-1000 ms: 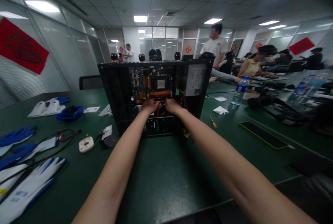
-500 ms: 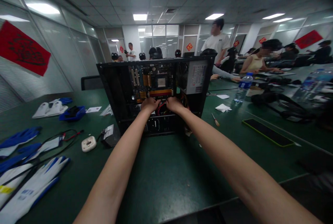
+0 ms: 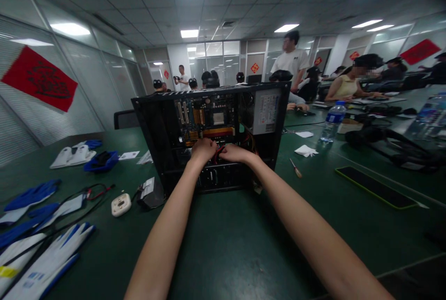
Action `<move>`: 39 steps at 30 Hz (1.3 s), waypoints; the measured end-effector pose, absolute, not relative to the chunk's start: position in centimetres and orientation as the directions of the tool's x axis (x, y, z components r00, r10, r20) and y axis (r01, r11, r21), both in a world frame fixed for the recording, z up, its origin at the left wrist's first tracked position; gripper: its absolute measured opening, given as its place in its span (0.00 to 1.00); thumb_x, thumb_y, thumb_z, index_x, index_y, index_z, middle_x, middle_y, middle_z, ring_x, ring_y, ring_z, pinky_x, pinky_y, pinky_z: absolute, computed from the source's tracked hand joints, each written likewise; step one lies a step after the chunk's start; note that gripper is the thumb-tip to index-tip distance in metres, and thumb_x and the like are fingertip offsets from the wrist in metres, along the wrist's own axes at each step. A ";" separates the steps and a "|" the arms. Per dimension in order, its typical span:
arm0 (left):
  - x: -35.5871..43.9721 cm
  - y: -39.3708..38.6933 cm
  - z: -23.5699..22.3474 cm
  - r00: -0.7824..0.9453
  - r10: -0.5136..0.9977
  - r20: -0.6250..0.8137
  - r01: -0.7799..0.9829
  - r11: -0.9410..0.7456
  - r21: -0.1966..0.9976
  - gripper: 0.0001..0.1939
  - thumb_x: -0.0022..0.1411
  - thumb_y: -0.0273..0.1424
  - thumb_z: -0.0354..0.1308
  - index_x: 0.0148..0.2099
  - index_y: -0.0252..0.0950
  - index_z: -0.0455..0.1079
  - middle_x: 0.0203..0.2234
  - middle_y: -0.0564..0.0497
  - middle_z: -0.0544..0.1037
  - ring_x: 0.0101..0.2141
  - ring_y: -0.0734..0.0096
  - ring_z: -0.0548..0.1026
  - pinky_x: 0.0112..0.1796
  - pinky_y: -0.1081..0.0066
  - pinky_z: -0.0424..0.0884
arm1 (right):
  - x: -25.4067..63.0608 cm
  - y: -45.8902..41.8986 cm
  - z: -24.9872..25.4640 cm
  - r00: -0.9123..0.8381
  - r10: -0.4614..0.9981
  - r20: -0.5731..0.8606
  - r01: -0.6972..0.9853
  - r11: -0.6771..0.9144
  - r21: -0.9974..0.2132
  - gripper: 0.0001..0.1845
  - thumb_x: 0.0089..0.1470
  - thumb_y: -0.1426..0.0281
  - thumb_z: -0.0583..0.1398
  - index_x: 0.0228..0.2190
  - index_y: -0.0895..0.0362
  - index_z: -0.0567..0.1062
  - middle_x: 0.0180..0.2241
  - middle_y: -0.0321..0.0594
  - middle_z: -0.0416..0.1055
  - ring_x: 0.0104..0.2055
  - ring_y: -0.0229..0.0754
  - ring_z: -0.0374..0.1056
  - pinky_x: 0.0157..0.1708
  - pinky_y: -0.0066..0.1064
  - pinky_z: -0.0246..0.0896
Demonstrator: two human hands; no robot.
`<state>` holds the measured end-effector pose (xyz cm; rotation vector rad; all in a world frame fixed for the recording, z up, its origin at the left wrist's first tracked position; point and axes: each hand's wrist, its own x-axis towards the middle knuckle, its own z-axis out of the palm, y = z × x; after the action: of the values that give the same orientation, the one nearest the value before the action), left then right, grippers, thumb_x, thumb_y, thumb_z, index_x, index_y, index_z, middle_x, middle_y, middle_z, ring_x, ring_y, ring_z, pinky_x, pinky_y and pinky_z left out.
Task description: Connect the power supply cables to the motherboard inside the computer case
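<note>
An open black computer case stands on the green table with its inside facing me. Its motherboard shows at the back, and a grey power supply fills the upper right. Both my hands reach into the lower part of the case. Between them runs a red and black cable. My right hand pinches this cable. My left hand is closed right beside it, its fingertips turned away, so what they grip is hidden.
Left of the case lie a dark adapter-like box, a white square gadget, a blue tray and work gloves. To the right are a brush, a tissue, a water bottle and a black-green strip. People sit beyond.
My hands have drawn closer together around the cable, the right one shifting left and lower against the case. The view has tilted up slightly. A co-worker's hands beyond the case have pulled back.
</note>
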<state>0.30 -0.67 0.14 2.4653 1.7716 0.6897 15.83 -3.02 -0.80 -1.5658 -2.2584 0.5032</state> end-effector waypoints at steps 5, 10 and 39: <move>0.4 -1.4 -0.1 0.367 0.875 0.315 0.869 -0.444 0.220 0.21 0.69 0.38 0.49 0.37 0.34 0.81 0.34 0.38 0.82 0.36 0.57 0.80 0.36 0.67 0.69 | 16.0 -3.1 -0.8 -0.306 0.944 0.122 0.841 0.328 -0.430 0.15 0.59 0.70 0.55 0.26 0.61 0.77 0.25 0.40 0.73 0.28 0.38 0.63 0.27 0.26 0.50; 0.9 -2.0 0.1 0.398 0.855 0.333 0.875 -0.463 0.141 0.21 0.69 0.37 0.49 0.38 0.31 0.81 0.34 0.36 0.82 0.36 0.55 0.80 0.36 0.66 0.69 | 15.9 -2.9 -0.7 -0.391 0.920 0.002 0.810 0.346 -0.473 0.11 0.58 0.73 0.57 0.33 0.62 0.80 0.28 0.41 0.76 0.27 0.37 0.64 0.28 0.25 0.53; 0.6 -1.3 0.0 0.596 0.785 0.169 0.761 -0.620 0.193 0.18 0.63 0.34 0.52 0.27 0.33 0.78 0.22 0.44 0.79 0.24 0.66 0.74 0.27 0.70 0.62 | 16.4 -2.0 -1.2 -0.320 0.935 -0.153 0.914 0.263 -0.308 0.14 0.58 0.71 0.58 0.37 0.63 0.83 0.39 0.53 0.81 0.37 0.47 0.76 0.31 0.28 0.62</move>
<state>0.62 -1.28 0.00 2.7160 1.3186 0.3632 16.41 -2.03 -1.18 -1.7955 -2.4481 0.5301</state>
